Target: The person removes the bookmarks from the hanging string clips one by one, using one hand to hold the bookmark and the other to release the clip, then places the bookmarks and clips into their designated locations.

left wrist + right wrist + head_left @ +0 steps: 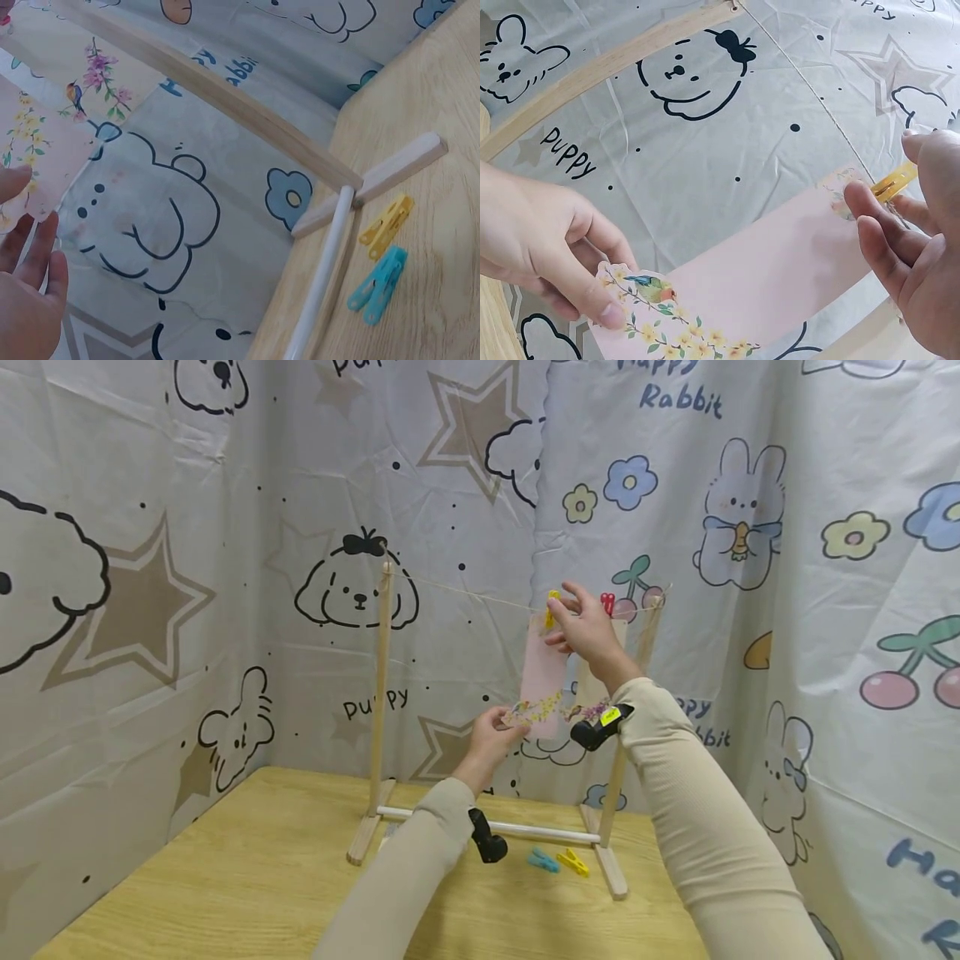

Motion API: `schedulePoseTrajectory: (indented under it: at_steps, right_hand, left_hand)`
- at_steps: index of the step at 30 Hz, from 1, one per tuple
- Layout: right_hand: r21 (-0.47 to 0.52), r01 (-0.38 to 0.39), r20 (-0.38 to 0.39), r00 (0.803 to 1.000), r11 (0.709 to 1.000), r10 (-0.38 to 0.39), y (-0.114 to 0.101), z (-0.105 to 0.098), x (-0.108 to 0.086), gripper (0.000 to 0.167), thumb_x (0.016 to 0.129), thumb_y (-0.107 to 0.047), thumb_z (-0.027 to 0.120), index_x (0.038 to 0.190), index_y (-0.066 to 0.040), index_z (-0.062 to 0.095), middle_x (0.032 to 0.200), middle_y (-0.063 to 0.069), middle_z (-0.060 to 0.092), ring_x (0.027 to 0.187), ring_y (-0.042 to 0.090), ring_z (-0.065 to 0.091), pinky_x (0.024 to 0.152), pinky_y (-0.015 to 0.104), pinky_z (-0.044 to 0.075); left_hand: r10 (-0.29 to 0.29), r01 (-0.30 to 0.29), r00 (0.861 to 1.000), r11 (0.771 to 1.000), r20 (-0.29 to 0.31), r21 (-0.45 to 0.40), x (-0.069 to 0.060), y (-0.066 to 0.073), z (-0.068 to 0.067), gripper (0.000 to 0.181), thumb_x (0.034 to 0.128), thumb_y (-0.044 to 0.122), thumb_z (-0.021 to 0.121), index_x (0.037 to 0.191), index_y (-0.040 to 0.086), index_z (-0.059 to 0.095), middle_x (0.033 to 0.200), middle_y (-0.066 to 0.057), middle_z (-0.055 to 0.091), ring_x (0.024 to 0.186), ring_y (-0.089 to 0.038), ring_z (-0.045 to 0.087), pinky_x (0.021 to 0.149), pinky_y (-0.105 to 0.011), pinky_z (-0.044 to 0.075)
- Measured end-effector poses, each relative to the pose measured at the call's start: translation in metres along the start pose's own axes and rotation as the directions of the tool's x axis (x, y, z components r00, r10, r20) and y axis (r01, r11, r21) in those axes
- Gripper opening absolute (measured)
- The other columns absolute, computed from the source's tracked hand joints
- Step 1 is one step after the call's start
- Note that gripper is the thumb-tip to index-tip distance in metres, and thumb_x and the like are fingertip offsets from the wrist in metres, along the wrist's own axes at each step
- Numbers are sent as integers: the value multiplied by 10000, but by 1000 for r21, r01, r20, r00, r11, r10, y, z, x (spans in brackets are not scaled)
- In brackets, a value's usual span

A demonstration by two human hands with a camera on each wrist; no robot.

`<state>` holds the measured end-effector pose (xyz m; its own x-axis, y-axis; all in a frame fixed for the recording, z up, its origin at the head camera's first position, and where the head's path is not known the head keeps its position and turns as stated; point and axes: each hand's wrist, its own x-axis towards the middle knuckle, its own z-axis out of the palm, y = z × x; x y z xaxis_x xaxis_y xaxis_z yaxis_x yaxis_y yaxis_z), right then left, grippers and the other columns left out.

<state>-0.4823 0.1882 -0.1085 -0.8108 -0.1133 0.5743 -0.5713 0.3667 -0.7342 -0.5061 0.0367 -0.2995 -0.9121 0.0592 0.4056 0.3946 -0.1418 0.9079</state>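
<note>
A long pink paper card [537, 664] with yellow flowers and a small bird hangs at a thin string, its lower end bent toward me. At that lower end my left hand [491, 745] pinches the card's edge between thumb and fingers. Up at the string, my right hand [592, 631] has its fingers around a yellow clothespin [895, 181], which sits at the card's top edge. Behind the right hand, a cream card [82, 56] with purple flowers hangs beneath a red clothespin [607, 603]. My right hand and wrist cover part of it in the head view.
The string [465, 592] runs between two wooden posts [381, 693] joined by a white bar [517, 831] below. On the wooden table [225, 868] lie a blue clothespin [543, 860] and another yellow clothespin [573, 862], near the stand's right foot [611, 872]. Printed curtains surround the table.
</note>
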Motion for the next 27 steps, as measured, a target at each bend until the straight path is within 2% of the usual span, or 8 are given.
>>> schedulePoseTrajectory:
  at_steps: [3, 7, 12, 17, 23, 27]
  right_hand:
    - [2, -16, 1, 1000, 1000, 16, -1, 2, 1, 609, 1103, -291, 527, 1632, -111, 284, 1571, 183, 433, 687, 105, 693, 581, 200, 534]
    - [1, -43, -6, 999, 999, 43, 0, 5, 4, 546, 1118, -265, 488, 1615, -107, 327, 1556, 187, 438, 693, 110, 684, 582, 202, 528]
    - [-26, -56, -29, 998, 998, 55, 3, 6, 4, 507, 1122, -270, 471, 1593, -106, 376, 1494, 184, 484, 659, 98, 627, 595, 204, 510]
    - [-19, -34, -31, 999, 999, 33, 0, 2, 4, 493, 1117, -278, 486, 1579, -118, 415, 1404, 176, 544, 588, 98, 523, 580, 214, 478]
    - [-52, -39, 40, 998, 998, 41, -5, -6, 6, 457, 1127, -242, 453, 1559, -91, 440, 1195, 162, 543, 561, 85, 470, 557, 211, 466]
    - [-125, -58, 102, 992, 990, 71, -11, -13, 8, 446, 1134, -225, 424, 1555, -81, 434, 1251, 177, 532, 595, 96, 485, 587, 222, 483]
  left_hand:
    - [6, -5, 1000, 1000, -30, 11, 3, 1, 1, 204, 950, 91, 754, 1118, 6, 675, 1060, -82, 686, 940, -183, 619, 805, -325, 477]
    - [16, -15, 998, 1000, -58, 6, 5, 2, 1, 158, 970, 66, 728, 1083, -27, 668, 961, -54, 678, 831, -141, 587, 691, -268, 448]
    - [12, -12, 998, 1000, -58, -13, 5, 3, 0, 157, 976, 44, 712, 1107, -27, 663, 877, -13, 648, 727, -108, 541, 664, -277, 443]
    - [7, -7, 998, 1000, -62, 7, 3, 2, -1, 158, 982, 67, 715, 1120, -1, 679, 840, -1, 635, 691, -107, 528, 647, -281, 437]
    - [16, -14, 998, 999, -67, 38, 3, 3, -1, 132, 981, 85, 728, 1071, -4, 690, 802, 3, 623, 670, -107, 527, 587, -240, 416]
    - [17, -15, 998, 999, -58, 39, 5, 2, -1, 121, 979, 78, 729, 1050, -9, 686, 793, 11, 629, 666, -101, 527, 580, -237, 418]
